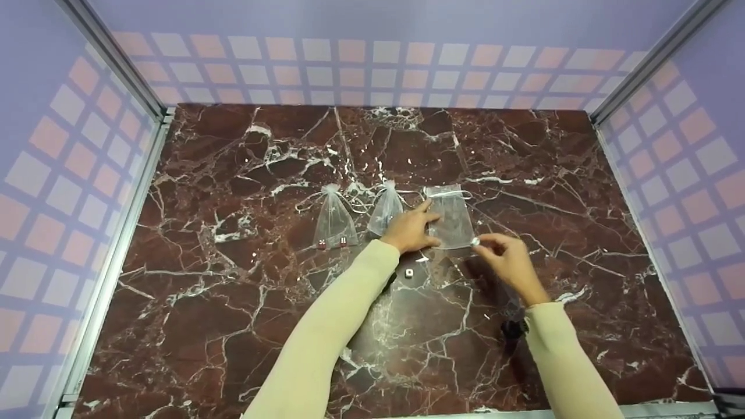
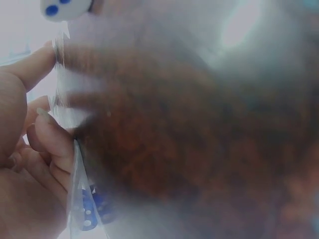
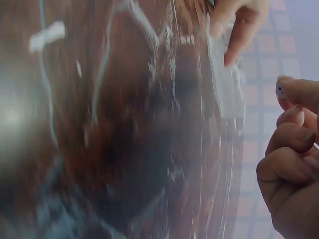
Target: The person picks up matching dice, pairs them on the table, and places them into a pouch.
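Note:
My left hand [image 1: 409, 230] rests with spread fingers on the left side of a flat, sheer drawstring pouch [image 1: 453, 221]. Thumb and fingers of my right hand [image 1: 512, 265] pinch a small white die [image 3: 279, 88] just off the pouch's lower right corner. Another white die [image 1: 409, 272] lies on the table below my left hand; the left wrist view has a white die [image 2: 65, 9] with blue pips at its top edge. Partly behind my left hand is a cinched pouch [image 1: 386, 206], and blue dice [image 2: 87, 211] show through sheer fabric in the left wrist view.
Farther left lies a cinched sheer pouch [image 1: 333, 218] with red dice [image 1: 343, 241] at its bottom and loose cords spread out. The table [image 1: 192, 326] has a dark red marbled top with white veins. Checked purple panels [image 1: 372, 64] stand around its back and sides.

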Motion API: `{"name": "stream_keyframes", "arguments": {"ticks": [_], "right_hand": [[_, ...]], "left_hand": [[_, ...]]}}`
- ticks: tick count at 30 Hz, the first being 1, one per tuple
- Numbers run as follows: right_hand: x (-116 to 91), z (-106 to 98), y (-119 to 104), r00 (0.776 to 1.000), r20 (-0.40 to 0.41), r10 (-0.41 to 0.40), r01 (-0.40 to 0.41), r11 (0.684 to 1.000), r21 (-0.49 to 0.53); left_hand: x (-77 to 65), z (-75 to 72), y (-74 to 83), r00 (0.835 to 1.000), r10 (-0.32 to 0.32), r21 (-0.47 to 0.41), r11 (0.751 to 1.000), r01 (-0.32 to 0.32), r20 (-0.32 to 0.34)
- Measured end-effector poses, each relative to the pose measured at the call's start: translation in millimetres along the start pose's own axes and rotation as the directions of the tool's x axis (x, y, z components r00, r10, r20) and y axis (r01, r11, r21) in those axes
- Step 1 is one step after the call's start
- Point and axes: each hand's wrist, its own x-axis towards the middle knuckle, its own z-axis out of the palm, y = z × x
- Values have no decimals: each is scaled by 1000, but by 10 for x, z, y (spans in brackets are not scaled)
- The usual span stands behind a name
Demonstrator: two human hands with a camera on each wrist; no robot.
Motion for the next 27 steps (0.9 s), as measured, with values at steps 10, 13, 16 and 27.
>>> {"name": "stream_keyframes", "arguments": {"ticks": [10, 13, 16, 27], "right_hand": [[-78, 356, -140, 974, 226, -9, 8, 1000, 5], [-93, 448, -166, 965, 259, -36, 37, 999, 0], [-99, 525, -190, 957, 285, -60, 61, 998, 6], [-110, 751, -321, 921, 378, -88, 97, 995, -5]], "left_hand": [[-6, 12, -9, 1000, -1, 0, 1000, 1, -4], [-2, 13, -9, 1000, -1, 7, 1000, 1, -6], [2, 10, -9, 1000, -6, 8, 1000, 6, -2], [-6, 3, -5, 1000, 2, 27, 1000, -2, -10]]}}
